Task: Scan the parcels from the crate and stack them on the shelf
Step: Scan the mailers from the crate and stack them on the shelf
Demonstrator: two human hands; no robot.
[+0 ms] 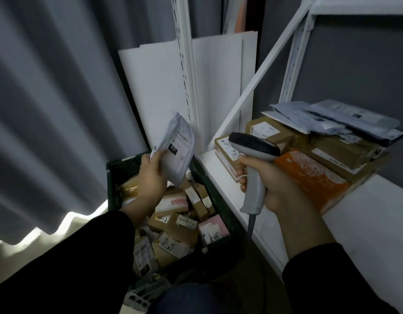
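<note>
Parcels (173, 223) lie heaped in the dark green crate (112, 180), mostly small brown boxes with white labels, and one pink one by its right wall. Above the crate's far end the left hand (150, 175) holds up a soft grey mailer (179, 150), thumb and fingers closed on its lower left corner, with the label facing right. Right of the crate, over the edge of the white shelf (377, 211), the right hand (273, 186) is wrapped round the grip of a grey barcode scanner (252, 155). The scanner's dark head is turned toward the mailer; the two are apart, with nothing between them. A cable (251, 225) drops from the scanner's handle. Further right of the crate, a stack sits on the shelf: cardboard boxes (270, 130) below, an orange printed parcel (309, 175) in front, flat grey mailers (331, 118) on top. From where I stand the right hand hides part of the orange parcel. Beyond the crate, white boards (155, 87) lean behind a slotted white upright (184, 64), and a grey curtain (48, 98) hangs to the crate's left.
</note>
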